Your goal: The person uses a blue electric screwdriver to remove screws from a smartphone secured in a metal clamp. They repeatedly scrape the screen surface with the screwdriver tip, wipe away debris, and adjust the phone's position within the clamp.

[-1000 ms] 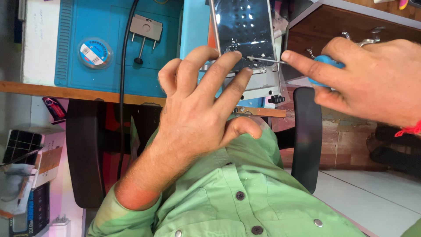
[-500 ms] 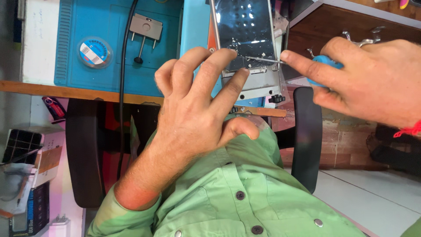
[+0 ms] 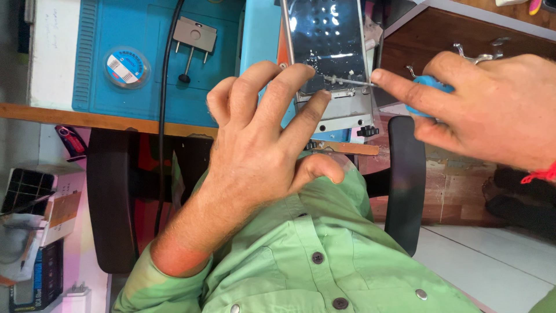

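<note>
An opened phone [image 3: 330,46] with a glossy dark panel lies in a metal holder at the edge of a blue work mat [image 3: 145,52]. My left hand [image 3: 260,145] rests its spread fingertips on the phone's lower left edge and holds nothing. My right hand [image 3: 486,110] grips a blue-handled screwdriver [image 3: 425,93]. The index finger runs along its thin metal shaft [image 3: 347,81], whose tip touches the phone's lower part.
A round clear tape roll [image 3: 126,66] and a grey metal clamp [image 3: 194,37] lie on the mat. A black cable [image 3: 165,116] hangs over the wooden table edge [image 3: 87,119]. A black chair armrest [image 3: 402,185] stands right. Boxes [image 3: 35,232] sit at lower left.
My left hand's fingers have shifted slightly up onto the phone's edge. The right hand and screwdriver stay almost in place.
</note>
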